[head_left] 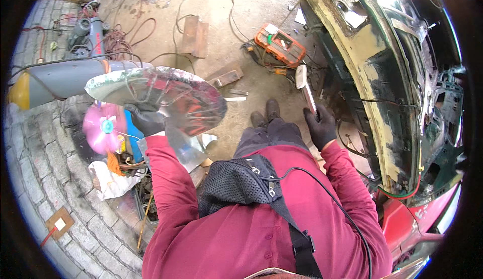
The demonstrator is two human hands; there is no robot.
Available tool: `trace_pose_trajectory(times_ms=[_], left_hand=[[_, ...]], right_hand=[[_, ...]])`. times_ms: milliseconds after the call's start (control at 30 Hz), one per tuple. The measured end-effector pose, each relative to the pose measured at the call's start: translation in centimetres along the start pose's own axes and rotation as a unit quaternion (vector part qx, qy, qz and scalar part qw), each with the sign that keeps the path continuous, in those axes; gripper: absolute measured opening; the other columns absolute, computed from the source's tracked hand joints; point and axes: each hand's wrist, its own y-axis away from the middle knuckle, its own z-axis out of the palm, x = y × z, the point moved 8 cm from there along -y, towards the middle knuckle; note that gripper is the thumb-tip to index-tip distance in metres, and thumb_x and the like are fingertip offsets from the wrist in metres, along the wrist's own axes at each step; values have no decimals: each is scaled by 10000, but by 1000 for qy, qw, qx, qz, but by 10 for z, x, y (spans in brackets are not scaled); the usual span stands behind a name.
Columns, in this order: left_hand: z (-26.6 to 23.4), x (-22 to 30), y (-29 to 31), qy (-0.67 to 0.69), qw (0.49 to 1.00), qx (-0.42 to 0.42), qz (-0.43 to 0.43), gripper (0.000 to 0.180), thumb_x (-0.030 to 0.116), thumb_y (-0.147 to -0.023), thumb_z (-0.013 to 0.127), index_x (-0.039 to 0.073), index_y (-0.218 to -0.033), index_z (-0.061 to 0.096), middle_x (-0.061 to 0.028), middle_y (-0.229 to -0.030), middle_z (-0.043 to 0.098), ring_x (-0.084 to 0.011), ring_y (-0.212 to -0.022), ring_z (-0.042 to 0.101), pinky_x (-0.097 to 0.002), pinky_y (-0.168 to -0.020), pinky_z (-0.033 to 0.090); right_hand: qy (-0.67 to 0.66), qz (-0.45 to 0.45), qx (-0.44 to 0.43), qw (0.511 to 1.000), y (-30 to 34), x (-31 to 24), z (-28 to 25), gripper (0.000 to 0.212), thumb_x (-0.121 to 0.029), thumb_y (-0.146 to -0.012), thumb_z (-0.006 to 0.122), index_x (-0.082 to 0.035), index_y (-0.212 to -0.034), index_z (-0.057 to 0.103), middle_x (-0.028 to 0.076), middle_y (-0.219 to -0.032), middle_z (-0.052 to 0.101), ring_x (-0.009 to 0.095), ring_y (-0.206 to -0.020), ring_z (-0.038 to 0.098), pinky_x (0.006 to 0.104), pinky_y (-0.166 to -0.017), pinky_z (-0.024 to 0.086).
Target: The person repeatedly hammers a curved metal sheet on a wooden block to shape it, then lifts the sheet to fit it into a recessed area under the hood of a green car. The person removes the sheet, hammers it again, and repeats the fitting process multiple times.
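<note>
My left hand (145, 122), in a dark glove, is closed on the lower edge of a large curved, shiny sheet (171, 90) with red, dark and pale smears. The sheet is tilted across the left of the view and hides part of the hand. In my right hand (321, 127), also gloved, is a tool with a pale oblong head and a reddish handle (307, 90). The fingers wrap round its lower end, and its head points away from me. To the right stands a dark vehicle body panel (362, 57) with a tan-coated strip, apart from the tool.
An orange toolbox (279, 45) and cables lie on the floor ahead. A grey cylinder with a yellow end (60, 82) lies at left, near a pink fan (103, 128) and a white bag (113, 181). Rusty metal pieces (195, 36) lie farther off. A red vehicle part (402, 223) stands at lower right.
</note>
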Motion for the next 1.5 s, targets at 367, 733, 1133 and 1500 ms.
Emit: trace_pose_trajectory(times_ms=[367,733,1133,1500], left_hand=[[174,46,-14,247,949,-195,16,550,579,-1070,510,260,-1512,578,-45,-1487,620,-301,-1340,591,-554,-1143,461],[245,40,35,206,963,-172,28,508,545,-1082,518,215,-1452,629,-70,-1464,649,-312,-1290,636,-571,-1119,496],[299,41,63,159,975,-149,-53,508,650,-1064,474,357,-1464,580,3,-1399,672,-356,-1356,584,-804,-1038,442],[249,-5,52,-92,977,-138,-132,533,620,-1057,553,139,-1229,704,-24,-1125,753,-194,-1041,708,-362,-956,559]], right_hand=[[-291,-135,-140,937,11,-194,18,387,-194,-1011,739,-1,-1333,644,93,-1215,717,147,-1143,640,305,-1026,490],[-296,-160,-32,941,-12,-238,23,297,-302,-1042,707,-14,-1040,636,47,-858,655,123,-799,579,320,-750,500],[-342,-160,31,926,2,-223,4,279,-276,-1079,662,-1,-1111,626,38,-888,671,117,-823,616,298,-777,526],[-472,-81,57,876,-2,-195,17,426,-456,-1081,630,-31,-1105,631,42,-867,685,127,-716,623,298,-673,493]])
